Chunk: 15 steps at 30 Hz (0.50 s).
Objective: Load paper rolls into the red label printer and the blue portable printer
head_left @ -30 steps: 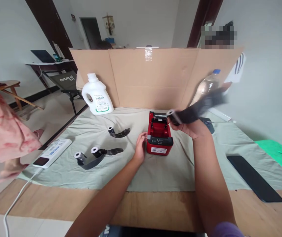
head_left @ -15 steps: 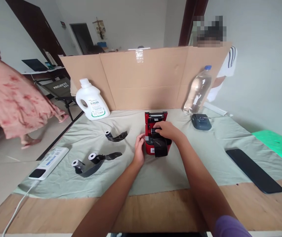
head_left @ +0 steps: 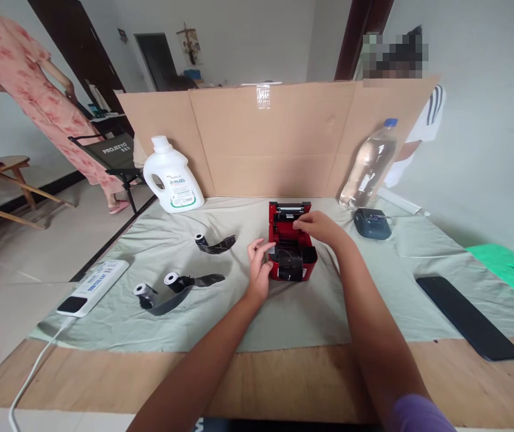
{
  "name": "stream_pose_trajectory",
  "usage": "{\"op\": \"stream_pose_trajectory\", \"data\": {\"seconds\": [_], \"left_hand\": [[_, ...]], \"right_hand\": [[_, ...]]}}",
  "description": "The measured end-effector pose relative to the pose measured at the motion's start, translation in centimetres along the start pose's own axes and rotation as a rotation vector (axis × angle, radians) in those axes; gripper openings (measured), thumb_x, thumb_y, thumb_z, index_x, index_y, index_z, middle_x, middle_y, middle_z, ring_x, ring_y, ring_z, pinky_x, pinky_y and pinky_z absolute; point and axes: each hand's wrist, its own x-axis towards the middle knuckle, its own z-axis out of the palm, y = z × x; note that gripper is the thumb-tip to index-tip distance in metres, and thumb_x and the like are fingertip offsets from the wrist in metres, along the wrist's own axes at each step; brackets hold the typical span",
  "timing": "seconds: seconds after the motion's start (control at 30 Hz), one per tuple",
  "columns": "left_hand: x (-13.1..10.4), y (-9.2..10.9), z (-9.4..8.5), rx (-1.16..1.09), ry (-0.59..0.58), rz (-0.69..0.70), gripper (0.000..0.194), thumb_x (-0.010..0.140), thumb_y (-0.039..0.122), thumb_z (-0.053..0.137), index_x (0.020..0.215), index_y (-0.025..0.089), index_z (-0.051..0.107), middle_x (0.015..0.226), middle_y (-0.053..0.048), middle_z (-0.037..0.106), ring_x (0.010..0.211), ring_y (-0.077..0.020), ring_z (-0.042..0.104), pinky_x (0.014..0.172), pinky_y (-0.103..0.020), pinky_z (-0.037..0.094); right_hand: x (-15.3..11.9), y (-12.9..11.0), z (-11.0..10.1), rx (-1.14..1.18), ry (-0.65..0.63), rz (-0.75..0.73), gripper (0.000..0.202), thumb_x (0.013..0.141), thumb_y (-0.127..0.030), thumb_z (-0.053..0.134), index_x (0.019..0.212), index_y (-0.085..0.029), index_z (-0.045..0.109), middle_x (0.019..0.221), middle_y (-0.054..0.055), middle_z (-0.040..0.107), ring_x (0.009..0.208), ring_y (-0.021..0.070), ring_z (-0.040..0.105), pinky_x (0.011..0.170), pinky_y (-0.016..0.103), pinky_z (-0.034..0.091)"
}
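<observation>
A small red and black printer (head_left: 309, 271) stands on the cloth with its lid (head_left: 289, 206) raised at the back. A strip of black ribbon (head_left: 291, 258) drapes over its front. My left hand (head_left: 260, 268) is at the printer's left side, fingers curled but apart, fingertips near or touching its edge. Over the right side of the printer, by the raised lid, is my right hand (head_left: 317, 227). Its thumb and fingers are pinched together; what is between them, if anything, is hidden. To the left lie several rolls of black ribbon, one roll (head_left: 200, 240) with its end loose.
A white jug (head_left: 173, 177) and a clear bottle (head_left: 370, 162) stand before a cardboard screen (head_left: 270, 141). A power strip (head_left: 95, 288) lies left; a dark device (head_left: 372, 224) and a black phone (head_left: 468, 315) lie right. People are beyond the table.
My right hand has lifted off the roll inside the printer, up and back towards the lid. My left hand's fingers have spread. A person at the left has moved farther back.
</observation>
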Motion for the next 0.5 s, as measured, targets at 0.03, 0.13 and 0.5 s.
{"op": "stream_pose_trajectory", "data": {"seconds": [0.03, 0.13, 0.5], "left_hand": [[-0.1, 0.0, 0.0, 0.032, -0.013, 0.034, 0.042, 0.081, 0.021, 0.048, 0.119, 0.027, 0.064, 0.139, -0.008, 0.038, 0.139, -0.0285, 0.033, 0.116, -0.046, 0.030], [-0.2, 0.3, 0.2, 0.164, -0.053, 0.136, 0.041, 0.077, 0.021, 0.056, 0.116, 0.027, 0.068, 0.141, -0.009, 0.037, 0.139, -0.0321, 0.032, 0.117, -0.050, 0.027], [-0.6, 0.3, 0.4, 0.345, -0.003, 0.336, 0.022, 0.088, 0.024, 0.057, 0.098, 0.028, 0.076, 0.145, -0.008, 0.037, 0.135, -0.0314, 0.035, 0.113, -0.049, 0.032]], "right_hand": [[0.0, 0.3, -0.5, 0.016, 0.098, 0.027, 0.032, 0.088, -0.041, 0.053, 0.080, -0.018, 0.073, 0.083, 0.006, 0.074, 0.083, 0.0224, 0.066, 0.078, 0.032, 0.046], [0.8, 1.5, -0.6, 0.089, 0.423, 0.087, 0.033, 0.089, -0.043, 0.051, 0.094, -0.017, 0.070, 0.096, 0.010, 0.073, 0.092, 0.0233, 0.064, 0.084, 0.035, 0.047], [-1.3, 3.2, 3.5, 0.524, 0.421, -0.051, 0.027, 0.079, -0.036, 0.054, 0.095, -0.020, 0.069, 0.109, 0.006, 0.065, 0.102, 0.0206, 0.061, 0.093, 0.034, 0.048]]}}
